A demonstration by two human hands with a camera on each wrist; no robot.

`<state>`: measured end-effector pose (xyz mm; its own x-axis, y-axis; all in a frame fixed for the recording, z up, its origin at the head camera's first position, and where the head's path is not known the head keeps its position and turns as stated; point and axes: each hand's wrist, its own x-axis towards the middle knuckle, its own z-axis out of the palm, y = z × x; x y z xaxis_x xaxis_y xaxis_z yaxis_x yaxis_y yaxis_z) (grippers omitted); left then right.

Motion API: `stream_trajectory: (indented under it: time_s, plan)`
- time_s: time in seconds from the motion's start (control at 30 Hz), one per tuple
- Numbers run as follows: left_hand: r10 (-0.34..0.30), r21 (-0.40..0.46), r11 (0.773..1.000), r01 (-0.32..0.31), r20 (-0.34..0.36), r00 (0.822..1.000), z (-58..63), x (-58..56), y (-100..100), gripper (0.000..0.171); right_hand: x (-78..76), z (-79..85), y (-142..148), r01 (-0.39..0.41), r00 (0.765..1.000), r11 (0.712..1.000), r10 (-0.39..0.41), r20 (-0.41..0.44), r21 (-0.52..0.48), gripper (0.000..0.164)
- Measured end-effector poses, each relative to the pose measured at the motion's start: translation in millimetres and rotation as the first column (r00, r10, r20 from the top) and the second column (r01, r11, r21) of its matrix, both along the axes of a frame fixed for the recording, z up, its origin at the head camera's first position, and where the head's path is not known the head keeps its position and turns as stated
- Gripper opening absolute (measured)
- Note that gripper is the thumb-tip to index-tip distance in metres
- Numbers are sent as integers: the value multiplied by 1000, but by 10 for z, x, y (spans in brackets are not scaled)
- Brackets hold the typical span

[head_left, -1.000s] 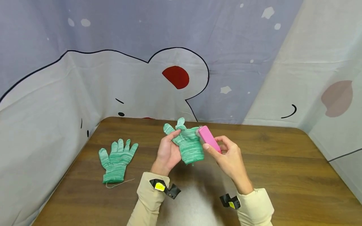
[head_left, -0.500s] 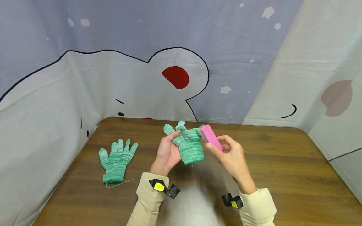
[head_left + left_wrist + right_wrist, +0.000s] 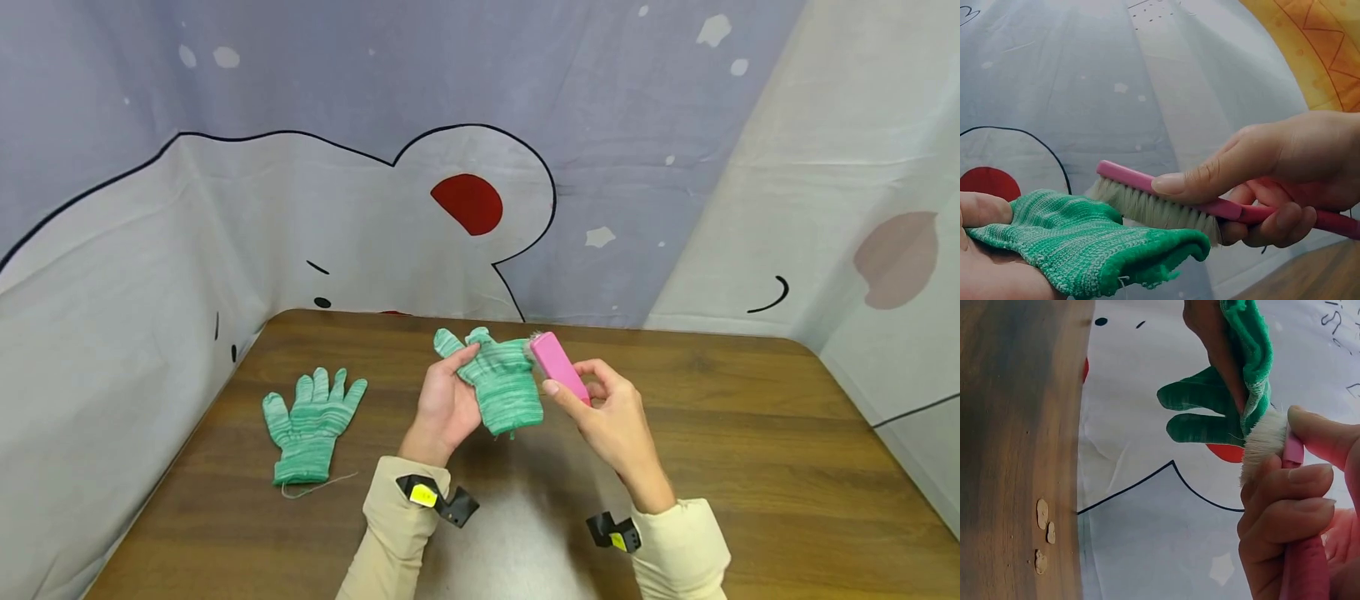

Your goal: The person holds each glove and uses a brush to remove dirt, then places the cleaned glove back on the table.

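My left hand (image 3: 446,404) holds a green striped knit glove (image 3: 506,387) above the table, the thumb pressing on it from above and the other fingers hidden beneath. Its cuff hangs toward me with short loose threads. In my right hand (image 3: 615,421) is a pink brush (image 3: 558,367) with pale bristles. The left wrist view shows the thumb along the back of the brush (image 3: 1160,197) and fingers curled round its handle. The bristles (image 3: 1264,447) meet the glove's right side. A second matching glove (image 3: 311,433) lies flat on the table at the left, a loose thread trailing from its cuff.
The brown wooden table (image 3: 750,458) runs back to a printed cloth backdrop (image 3: 337,208) along its far edge and sides. Black wrist mounts with yellow labels sit on both sleeves (image 3: 401,508).
The brush has shifted slightly right and stays against the glove's edge. The held glove's finger tips have dropped a little. The glove on the table has not moved.
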<state>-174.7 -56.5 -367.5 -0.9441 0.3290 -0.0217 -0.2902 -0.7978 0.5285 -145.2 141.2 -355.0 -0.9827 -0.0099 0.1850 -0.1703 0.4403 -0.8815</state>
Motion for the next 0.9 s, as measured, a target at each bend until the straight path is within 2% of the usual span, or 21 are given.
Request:
stream_trajectory:
  time_s: [0.4,0.7,0.8,0.9]
  plan:
    - [31,3,1000,-31,31,999,-25,-21,26,18,-61,-53,62,63,998,992,-60,-34,109,38]
    - [27,-11,1000,-26,53,998,-73,-42,23,17,-104,-110,87,69,998,988,-67,-19,142,38]
    - [27,-5,1000,-26,52,998,-93,-52,13,17,-136,-157,106,86,996,981,-83,-22,175,37]
    - [29,-4,1000,-29,53,998,-97,-53,-1,17,-186,-234,150,115,993,960,-110,-37,255,37]
